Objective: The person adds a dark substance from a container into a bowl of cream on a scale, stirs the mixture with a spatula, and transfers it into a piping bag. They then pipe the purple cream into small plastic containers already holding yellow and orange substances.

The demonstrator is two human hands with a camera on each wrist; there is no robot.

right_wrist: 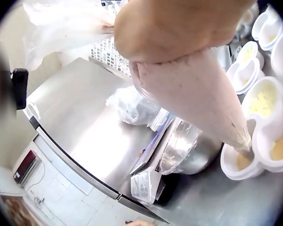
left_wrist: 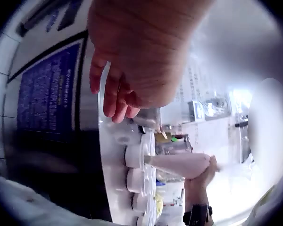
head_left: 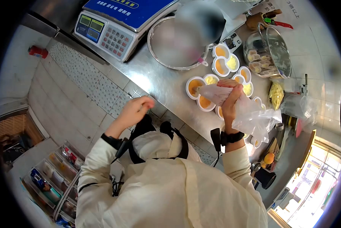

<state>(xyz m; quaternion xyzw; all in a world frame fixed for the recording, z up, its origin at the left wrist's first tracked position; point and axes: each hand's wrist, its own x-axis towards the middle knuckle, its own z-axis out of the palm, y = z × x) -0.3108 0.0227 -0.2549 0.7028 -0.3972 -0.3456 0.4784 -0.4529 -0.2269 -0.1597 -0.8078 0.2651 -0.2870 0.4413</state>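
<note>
My right hand (head_left: 233,99) grips a piping bag (right_wrist: 193,96) full of pale pink filling, its clear loose end hanging behind the wrist. The bag's tip points down into one cup of a white three-cup container (right_wrist: 228,170), over an orange layer. Shredded pale yellow bits lie in a neighbouring cup (right_wrist: 262,102). More such white containers (head_left: 220,60) stand in a cluster around the bag, with orange or yellow contents. Away from the counter, over the floor, my left hand (head_left: 135,110) hangs with fingers loosely curled and holds nothing.
A blue-topped digital scale (head_left: 109,34) and a large metal bowl (head_left: 152,49), partly blurred, stand left of the containers. Behind them is a clear pot (head_left: 278,45) with small pieces inside. A bag of yellow stuff (head_left: 276,95) lies by the wall.
</note>
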